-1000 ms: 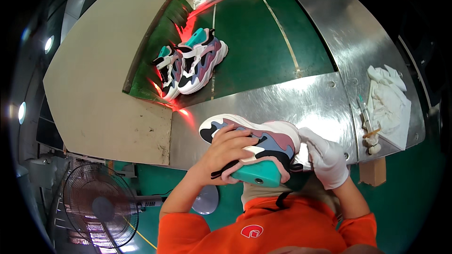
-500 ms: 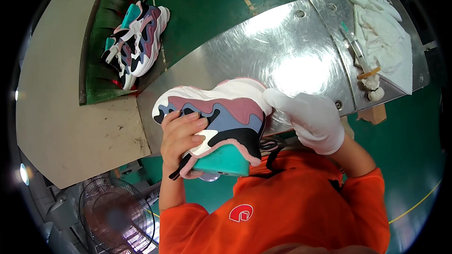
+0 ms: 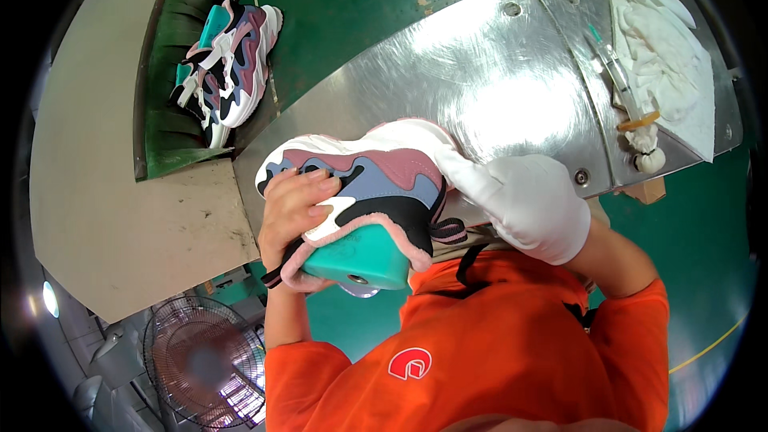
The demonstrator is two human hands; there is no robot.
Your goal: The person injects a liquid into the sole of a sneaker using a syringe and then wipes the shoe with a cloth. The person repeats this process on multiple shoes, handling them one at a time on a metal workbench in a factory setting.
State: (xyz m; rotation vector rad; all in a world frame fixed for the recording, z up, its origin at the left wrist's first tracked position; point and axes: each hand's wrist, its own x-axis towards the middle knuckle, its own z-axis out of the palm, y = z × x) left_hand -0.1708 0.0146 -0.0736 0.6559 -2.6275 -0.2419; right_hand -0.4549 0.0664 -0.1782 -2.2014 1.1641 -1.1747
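A sneaker (image 3: 384,162) in mauve, blue-grey, black and white lies on its side in front of me, toe to the left. Its white sole faces away, and a teal shoe last (image 3: 364,258) fills the opening. My bare left hand (image 3: 298,212) is wrapped round the upper near the tongue; its thumb is hidden. On my right hand (image 3: 532,204) is a white glove. One gloved digit presses along the heel edge of the sole, while the other fingers are curled together, partly hidden. A black striped pull loop (image 3: 448,230) sticks out at the heel.
Two similar sneakers (image 3: 242,64) with teal lasts rest on a green slatted conveyor (image 3: 164,72) at far left. The shiny metal table (image 3: 384,72) holds a syringe-like applicator (image 3: 620,80) and white cloths (image 3: 660,56) at right. A fan (image 3: 204,364) stands at lower left.
The sneaker has tilted slightly and shifted left, showing more of the teal last and the heel loop. Both hands moved with it, and the gloved digit stays at the heel.
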